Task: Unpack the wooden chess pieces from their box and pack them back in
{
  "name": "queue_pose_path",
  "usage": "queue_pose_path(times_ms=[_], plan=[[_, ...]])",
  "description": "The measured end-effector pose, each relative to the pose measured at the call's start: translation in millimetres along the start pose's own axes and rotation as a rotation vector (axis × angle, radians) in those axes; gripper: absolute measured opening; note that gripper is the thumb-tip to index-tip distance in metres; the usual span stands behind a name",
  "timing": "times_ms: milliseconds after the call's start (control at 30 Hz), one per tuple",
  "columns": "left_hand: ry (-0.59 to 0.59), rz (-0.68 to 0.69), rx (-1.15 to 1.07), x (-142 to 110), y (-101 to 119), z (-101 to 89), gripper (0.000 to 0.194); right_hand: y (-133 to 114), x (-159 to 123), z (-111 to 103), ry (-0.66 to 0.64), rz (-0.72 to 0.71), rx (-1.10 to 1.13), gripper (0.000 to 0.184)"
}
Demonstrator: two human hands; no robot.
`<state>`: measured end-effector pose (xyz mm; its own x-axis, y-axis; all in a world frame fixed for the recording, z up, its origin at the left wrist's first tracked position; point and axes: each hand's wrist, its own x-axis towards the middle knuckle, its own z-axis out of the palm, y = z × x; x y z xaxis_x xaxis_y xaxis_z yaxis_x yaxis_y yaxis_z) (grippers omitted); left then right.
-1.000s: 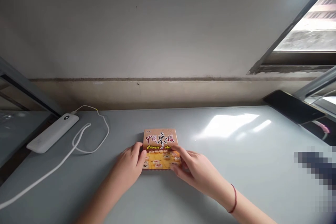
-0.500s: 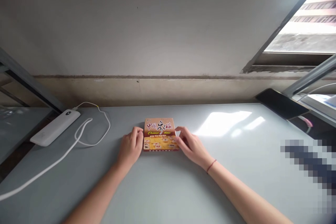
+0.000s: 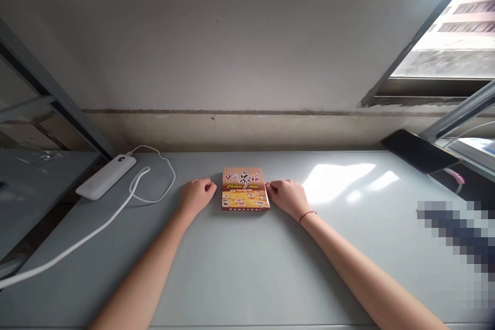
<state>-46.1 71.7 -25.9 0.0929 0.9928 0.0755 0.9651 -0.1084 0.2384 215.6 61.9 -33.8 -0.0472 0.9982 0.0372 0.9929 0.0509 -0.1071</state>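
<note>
A Chinese chess box [image 3: 245, 189], orange-brown with a printed board and pieces on its lid, lies flat and closed on the grey table [image 3: 232, 268]. To its left rests my left hand [image 3: 197, 196], curled into a fist, with a small gap between it and the box. My right hand [image 3: 287, 197], also curled into a fist and with a thin red cord [image 3: 308, 215] round the wrist, sits close by the box's right side. Whether its knuckles touch the box I cannot tell. Nothing shows in either fist.
A white power bank [image 3: 106, 178] with a white cable [image 3: 96, 229] lies at the left. A dark flat tablet-like thing [image 3: 419, 150] rests at the back right beside a metal post [image 3: 456, 113]. The wall [image 3: 232, 62] stands behind the table, with a window at right.
My hands have drawn off the box's sides and their fingers have curled into fists. The whole view has shifted slightly, so the box appears a little further right and higher.
</note>
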Motion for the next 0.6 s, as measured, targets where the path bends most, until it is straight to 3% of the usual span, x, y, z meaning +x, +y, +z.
queue_pose_path(times_ms=[267,600], plan=[[-0.061,-0.036,0.005,1.7,0.9,-3.6,0.03,-0.5,1.7,1.0,0.004,0.021,-0.044,0.048],[-0.04,-0.084,0.136,3.8,7.0,3.1,0.032,-2.8,29.9,-3.8,0.002,0.159,-0.024,0.047]])
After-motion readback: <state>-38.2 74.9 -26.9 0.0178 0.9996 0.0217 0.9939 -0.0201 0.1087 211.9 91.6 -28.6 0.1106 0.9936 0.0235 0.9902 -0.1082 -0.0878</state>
